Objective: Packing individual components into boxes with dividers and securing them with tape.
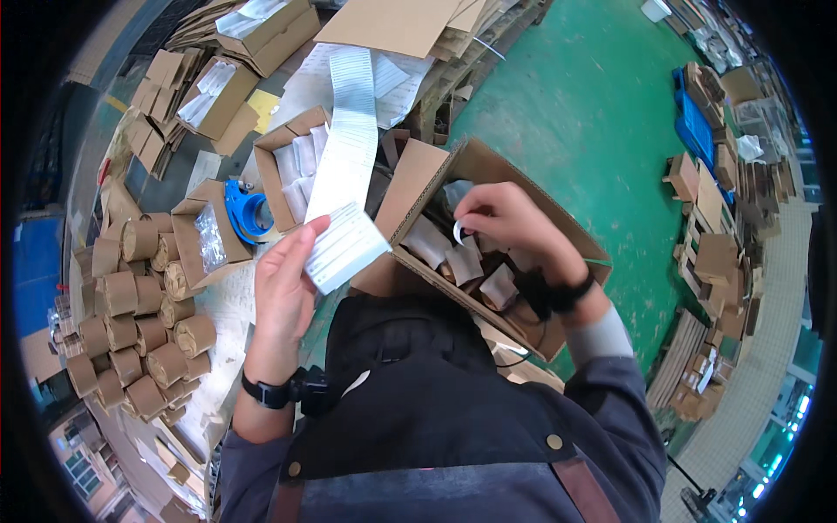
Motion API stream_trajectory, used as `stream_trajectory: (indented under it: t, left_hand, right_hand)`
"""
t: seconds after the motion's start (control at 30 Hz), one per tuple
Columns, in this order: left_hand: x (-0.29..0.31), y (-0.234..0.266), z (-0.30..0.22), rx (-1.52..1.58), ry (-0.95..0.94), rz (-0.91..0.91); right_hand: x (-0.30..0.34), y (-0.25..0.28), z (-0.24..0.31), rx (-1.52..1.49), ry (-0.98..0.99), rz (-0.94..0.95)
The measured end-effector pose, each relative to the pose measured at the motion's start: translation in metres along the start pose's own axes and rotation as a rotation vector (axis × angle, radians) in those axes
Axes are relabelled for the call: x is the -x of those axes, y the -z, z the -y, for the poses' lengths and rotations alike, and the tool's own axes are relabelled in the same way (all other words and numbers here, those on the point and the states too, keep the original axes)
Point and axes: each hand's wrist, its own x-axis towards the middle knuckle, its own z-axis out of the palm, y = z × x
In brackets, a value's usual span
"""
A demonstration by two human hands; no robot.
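A person's left hand (283,279), seen from my distant post, clamps a folded label stack (349,248) between thumb and fingers, lined face up and tilted, a pose that I judge keeps the rows in sight. Well apart from it, the right hand (510,213) pinches a small curled label (458,231) over an open cardboard box (475,159); the light fingertip hold likely spares the label's surface. White-wrapped packets (427,242) lie below at mixed angles inside the box. A long label strip (353,96) drapes past a smaller carton (266,170) of similar packets; whether it joins the stack, I cannot tell. A blue tape dispenser (248,213) stands just beside that carton, presumably to be near the left hand.

I note the tightest edge at the box's near wall, close to the person's dark apron (410,418), while the right forearm crosses its right-hand rim. Beyond the far rim, green floor (558,113) offers generous room; on the left, stacked brown rolls (131,292) and the carton leave that hand less.
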Motion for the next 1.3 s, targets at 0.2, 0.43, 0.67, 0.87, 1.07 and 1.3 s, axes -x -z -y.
stream_trajectory:
  t: [0.2,0.43,0.67,0.87,1.07,1.3]
  left_hand:
    - [0.002,0.001,0.005,-0.066,-0.014,-0.029]
    - [0.0,-0.011,0.022,0.038,-0.098,-0.038]
    - [-0.006,-0.032,0.031,-0.094,0.035,0.146]
    - [-0.006,-0.032,0.041,0.023,0.193,0.128]
    - [-0.004,-0.039,0.048,-0.001,0.228,0.148]
    - [-0.004,-0.022,0.066,-0.064,0.183,-0.129]
  right_hand:
    - [-0.063,-0.098,-0.18,0.448,-0.08,0.185]
    - [-0.031,-0.086,-0.069,-0.28,-0.094,-0.158]
    - [0.01,-0.042,0.039,-0.608,0.047,0.065]
    - [0.025,-0.042,0.029,-0.378,0.128,-0.039]
    - [0.03,-0.04,0.018,-0.236,0.268,-0.099]
    - [-0.011,-0.023,-0.05,-0.067,-0.173,-0.136]
